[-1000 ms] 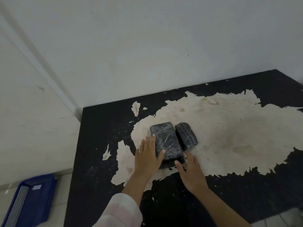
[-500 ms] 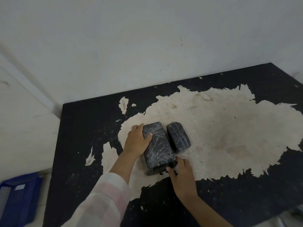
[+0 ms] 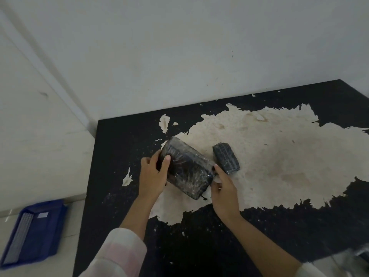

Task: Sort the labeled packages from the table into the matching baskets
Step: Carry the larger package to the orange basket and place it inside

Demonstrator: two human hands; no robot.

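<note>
A large black package wrapped in clear film is raised off the black table and tilted. My left hand grips its left end, thumb on top. My right hand holds its right lower end. A smaller black wrapped package lies on the worn pale patch of the table just right of the large one. No label shows on either package. A blue basket with a white tag stands on the floor at the lower left.
White walls close off the table's far side and the left. The table's left edge runs down beside the tiled floor where the blue basket stands. The right part of the table shows only peeled pale surface.
Both hands have closed on the large package, lifted it and turned it clockwise away from the small one. The small package has stayed in place.
</note>
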